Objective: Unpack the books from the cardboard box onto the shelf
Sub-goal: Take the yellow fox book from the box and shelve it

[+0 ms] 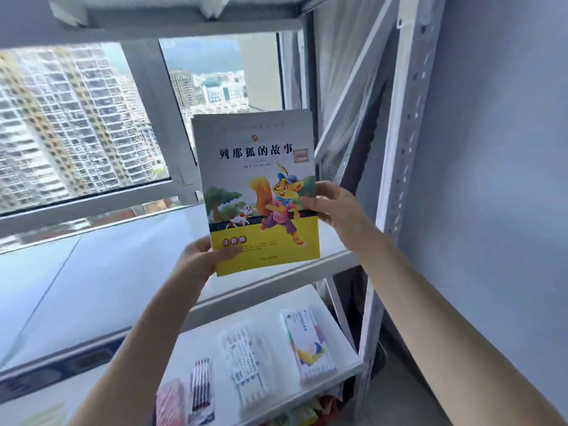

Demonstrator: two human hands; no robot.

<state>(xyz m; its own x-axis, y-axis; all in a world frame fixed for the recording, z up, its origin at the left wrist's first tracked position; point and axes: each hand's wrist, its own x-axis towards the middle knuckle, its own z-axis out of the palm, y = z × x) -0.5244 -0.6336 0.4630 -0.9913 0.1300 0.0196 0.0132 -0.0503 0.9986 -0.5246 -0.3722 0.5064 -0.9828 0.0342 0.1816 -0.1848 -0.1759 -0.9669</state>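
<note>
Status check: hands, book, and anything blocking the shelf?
Left hand grips book's bottom-left corner, right hand its right edge. Book upright, cover facing camera, held above the shelf board. Board bare below it, nothing blocking.

The book (256, 192) stands upright between the left grip (204, 256) at its lower corner and the right grip (335, 207) at its side edge, above the shelf (344, 256), window (92, 118) behind.

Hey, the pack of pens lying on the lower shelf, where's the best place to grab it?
Pinch the pack of pens across its narrow width near the middle, coming from above. It lies flat and lengthwise on the lower shelf, with a gap on each long side for fingers.
</note>
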